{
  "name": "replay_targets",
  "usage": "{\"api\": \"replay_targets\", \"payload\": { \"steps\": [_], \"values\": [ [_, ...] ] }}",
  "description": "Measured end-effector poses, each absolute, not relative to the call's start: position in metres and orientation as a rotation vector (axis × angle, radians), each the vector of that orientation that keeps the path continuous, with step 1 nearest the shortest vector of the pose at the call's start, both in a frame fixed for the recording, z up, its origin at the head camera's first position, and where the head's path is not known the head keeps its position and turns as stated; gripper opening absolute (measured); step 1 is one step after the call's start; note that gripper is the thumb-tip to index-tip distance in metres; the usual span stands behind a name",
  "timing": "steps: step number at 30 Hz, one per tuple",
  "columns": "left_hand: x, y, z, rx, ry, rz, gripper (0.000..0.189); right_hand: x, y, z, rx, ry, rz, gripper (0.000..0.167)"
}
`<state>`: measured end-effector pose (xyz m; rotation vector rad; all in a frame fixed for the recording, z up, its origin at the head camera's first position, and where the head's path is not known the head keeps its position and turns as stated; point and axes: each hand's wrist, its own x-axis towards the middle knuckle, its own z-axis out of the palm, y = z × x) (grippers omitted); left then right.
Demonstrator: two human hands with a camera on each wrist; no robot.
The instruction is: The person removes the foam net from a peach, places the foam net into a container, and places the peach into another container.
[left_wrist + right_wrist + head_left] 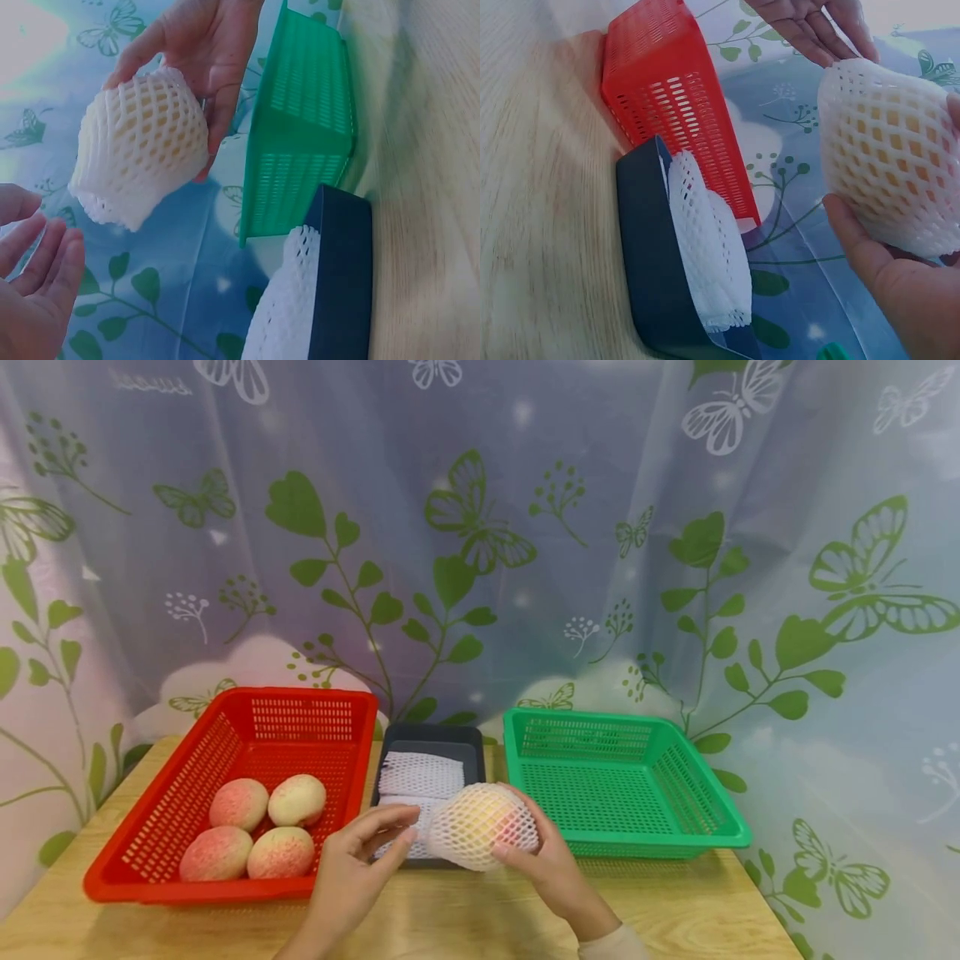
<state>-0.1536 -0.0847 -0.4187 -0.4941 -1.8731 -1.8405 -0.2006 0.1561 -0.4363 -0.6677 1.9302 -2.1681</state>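
A peach in a white foam net [483,827] is held above the table by my right hand [551,868], thumb on the near side and fingers behind. The net covers the fruit, and its loose end points toward my left hand [363,852]. In the left wrist view, the left hand [37,277] stands apart from that loose end, its fingers loosely bent and holding nothing. Flat white foam nets [422,775] lie in a dark tray [431,735] behind the hands; the held peach partly hides them in the head view.
On the left, a red basket [300,695] contains several bare peaches [281,852]. A green basket [622,839] with a visible mesh floor stands on the right. All rest on a wooden table [450,918], with a patterned curtain [570,610] behind.
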Motion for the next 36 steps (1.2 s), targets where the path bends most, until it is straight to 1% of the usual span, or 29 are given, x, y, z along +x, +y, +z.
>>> {"api": "replay_targets", "payload": {
  "steps": [6,14,18,21,25,32,36],
  "values": [
    [-0.154,-0.083,-0.42,-0.454,-1.996,-1.847,0.015,-0.199,0.158,-0.434,-0.733,1.872,-2.202,0.073],
    [-0.155,-0.085,-0.424,-0.48,-2.089,-1.832,0.016,-0.197,0.158,-0.432,-0.736,1.862,-2.204,0.072],
    [-0.154,-0.086,-0.423,-0.508,-2.117,-1.874,0.025,-0.195,0.159,-0.433,-0.764,1.845,-2.184,0.071],
    [-0.153,-0.086,-0.422,-0.546,-2.113,-1.906,0.036,-0.195,0.159,-0.434,-0.788,1.814,-2.184,0.069],
    [-0.152,-0.084,-0.42,-0.527,-2.148,-1.92,0.047,-0.195,0.157,-0.437,-0.763,1.796,-2.206,0.068],
    [-0.152,-0.081,-0.421,-0.495,-2.172,-1.933,0.053,-0.194,0.154,-0.441,-0.749,1.783,-2.223,0.071],
    [-0.154,-0.078,-0.422,-0.5,-2.174,-1.931,0.054,-0.193,0.152,-0.443,-0.766,1.76,-2.228,0.069]
  ]
}}
